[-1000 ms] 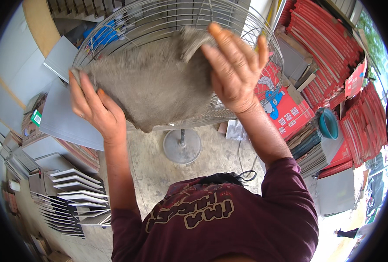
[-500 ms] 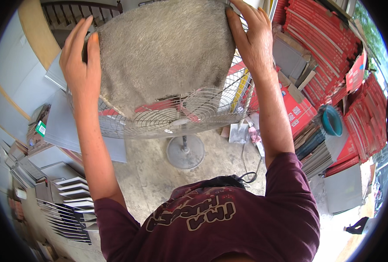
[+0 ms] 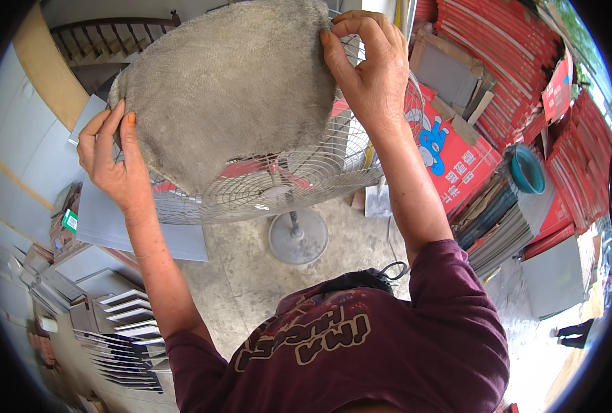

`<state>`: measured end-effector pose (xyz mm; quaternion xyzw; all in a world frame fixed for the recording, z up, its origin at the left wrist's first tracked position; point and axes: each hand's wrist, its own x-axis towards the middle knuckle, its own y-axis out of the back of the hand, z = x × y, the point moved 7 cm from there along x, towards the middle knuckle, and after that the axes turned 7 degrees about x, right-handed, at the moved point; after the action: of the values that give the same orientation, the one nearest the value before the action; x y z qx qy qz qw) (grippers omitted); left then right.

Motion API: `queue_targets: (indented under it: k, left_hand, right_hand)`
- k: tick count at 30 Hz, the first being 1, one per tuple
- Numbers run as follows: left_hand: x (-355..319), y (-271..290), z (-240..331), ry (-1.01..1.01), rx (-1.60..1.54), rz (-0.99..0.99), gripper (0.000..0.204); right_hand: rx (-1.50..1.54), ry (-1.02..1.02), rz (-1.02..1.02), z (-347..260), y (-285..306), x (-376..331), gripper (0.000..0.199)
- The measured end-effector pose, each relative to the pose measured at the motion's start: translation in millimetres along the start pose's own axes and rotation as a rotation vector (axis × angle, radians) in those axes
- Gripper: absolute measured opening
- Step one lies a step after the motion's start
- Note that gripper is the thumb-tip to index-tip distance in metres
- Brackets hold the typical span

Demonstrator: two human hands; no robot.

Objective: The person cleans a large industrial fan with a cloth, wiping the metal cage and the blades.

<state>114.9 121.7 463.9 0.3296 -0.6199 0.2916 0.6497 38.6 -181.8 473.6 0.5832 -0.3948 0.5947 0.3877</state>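
Observation:
A grey-brown fuzzy cloth (image 3: 227, 86) is spread over the upper part of a large pedestal fan's wire cage (image 3: 264, 203). My left hand (image 3: 116, 165) pinches the cloth's left edge between thumb and fingers. At its upper right edge, my right hand (image 3: 374, 72) grips the cloth with thumb and forefinger close together. Red blades (image 3: 240, 168) show through the wires below the cloth's lower edge. The fan's round base (image 3: 299, 236) rests on the concrete floor. Much of the cage is hidden behind the cloth.
Red cardboard stacks (image 3: 498, 76) and a printed red box (image 3: 450, 162) stand at the right, near a teal basin (image 3: 526, 168). Grey panels (image 3: 137, 220) lean at the left, above a rack of thin boards (image 3: 116, 351). A stair railing (image 3: 113, 31) shows at the back.
The cloth has shifted slightly left in view. My left hand has slid lower along its edge, and my right hand's spread fingers have drawn into a pinch.

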Motion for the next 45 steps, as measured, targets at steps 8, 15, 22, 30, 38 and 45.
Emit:
queue_targets:
  k: [8, 15, 22, 30, 38, 45]
  left_hand:
    - [11.4, -5.7, 34.3, -0.065, 0.067, -0.005, 0.016]
    - [19.4, -23.3, 86.0, -0.204, 0.039, 0.001, 0.019]
    - [14.3, -39.8, 127.8, -0.335, -0.001, 0.046, 0.020]
    - [-7.9, -64.0, 170.4, -0.360, -0.078, -0.022, 0.017]
    - [-50.9, -86.4, 200.0, -0.410, -0.138, -0.118, 0.015]
    - [-105.2, -98.8, 209.7, -0.421, -0.165, -0.273, 0.014]
  right_hand:
    - [-0.005, -0.053, -0.006, 28.0, 20.0, -7.1, 0.015]
    - [-0.057, -0.237, -0.055, 73.9, 43.9, -34.4, 0.012]
    - [-0.104, -0.410, -0.105, 106.0, 69.2, -68.6, 0.014]
    - [-0.153, -0.586, -0.096, 137.2, 101.3, -114.6, 0.014]
    - [-0.241, -0.683, -0.131, 153.6, 129.8, -172.1, 0.014]
    - [-0.255, -0.852, -0.245, 159.5, 137.4, -236.5, 0.014]
